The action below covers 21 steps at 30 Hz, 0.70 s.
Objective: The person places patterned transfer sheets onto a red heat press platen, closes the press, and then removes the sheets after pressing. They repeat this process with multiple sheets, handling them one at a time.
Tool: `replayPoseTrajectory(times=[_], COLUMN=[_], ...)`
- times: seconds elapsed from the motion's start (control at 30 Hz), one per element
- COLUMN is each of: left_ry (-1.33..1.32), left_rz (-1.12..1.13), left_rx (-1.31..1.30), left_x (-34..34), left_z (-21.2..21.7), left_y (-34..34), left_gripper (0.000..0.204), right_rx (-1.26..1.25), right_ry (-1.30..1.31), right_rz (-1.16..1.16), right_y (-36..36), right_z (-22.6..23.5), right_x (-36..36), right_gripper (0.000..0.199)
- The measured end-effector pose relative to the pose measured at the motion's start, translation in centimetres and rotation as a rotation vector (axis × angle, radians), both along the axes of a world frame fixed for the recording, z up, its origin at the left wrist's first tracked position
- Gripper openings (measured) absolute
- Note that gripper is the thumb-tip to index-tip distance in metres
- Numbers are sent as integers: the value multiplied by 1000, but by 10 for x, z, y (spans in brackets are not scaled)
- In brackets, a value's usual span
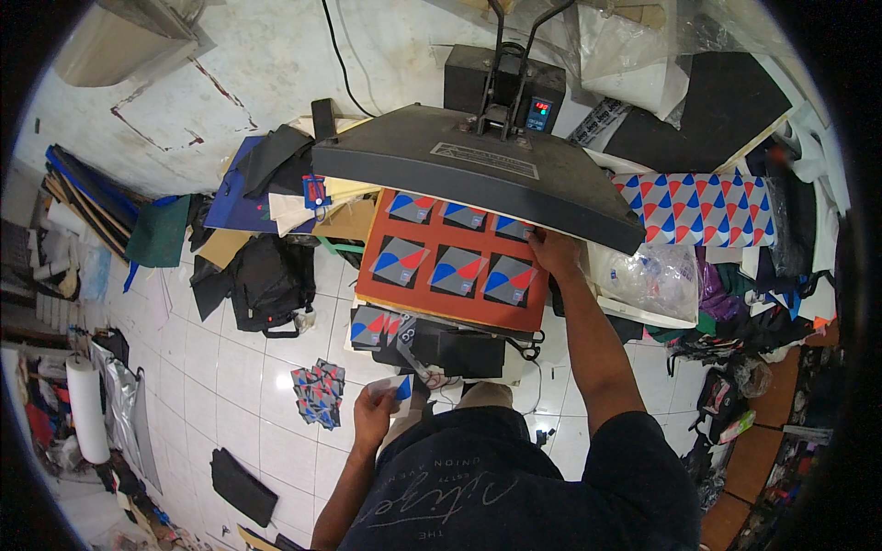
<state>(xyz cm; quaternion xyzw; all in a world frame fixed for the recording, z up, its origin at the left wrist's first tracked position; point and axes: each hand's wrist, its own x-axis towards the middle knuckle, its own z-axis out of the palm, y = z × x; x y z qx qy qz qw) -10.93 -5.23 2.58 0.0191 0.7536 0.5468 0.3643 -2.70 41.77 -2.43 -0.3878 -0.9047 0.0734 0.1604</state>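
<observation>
Left hand (371, 410): grip pinches a printed sheet (394, 396). Right hand (558, 253): at patterned square (511, 227), grip closure unclear; keep square flat, knuckles clear of upper platen (395, 142).

My feed is bright, with white glare on the glossy white tiled floor (248, 381) and glints on the crumpled clear plastic bag (657, 275). I see the bare left hand (373, 410) and bare right hand (557, 252) fairly clearly; fisheye curvature softens the outer edges, framed in black.
</observation>
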Motion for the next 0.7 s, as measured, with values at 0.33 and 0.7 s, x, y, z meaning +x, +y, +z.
replayPoseTrajectory(times=[0.33,0.7], left_ry=[-20,12], left_rz=[25,-31], left_rx=[43,7], left_x=[0,-2], left_z=[-10,-16], left_y=[-2,-8], left_gripper=[27,28], right_rx=[-56,-103], right_ry=[-53,-82], right_rz=[-49,-84], right_y=[0,1], right_z=[-1,0], right_x=[-2,-2], right_gripper=[39,42])
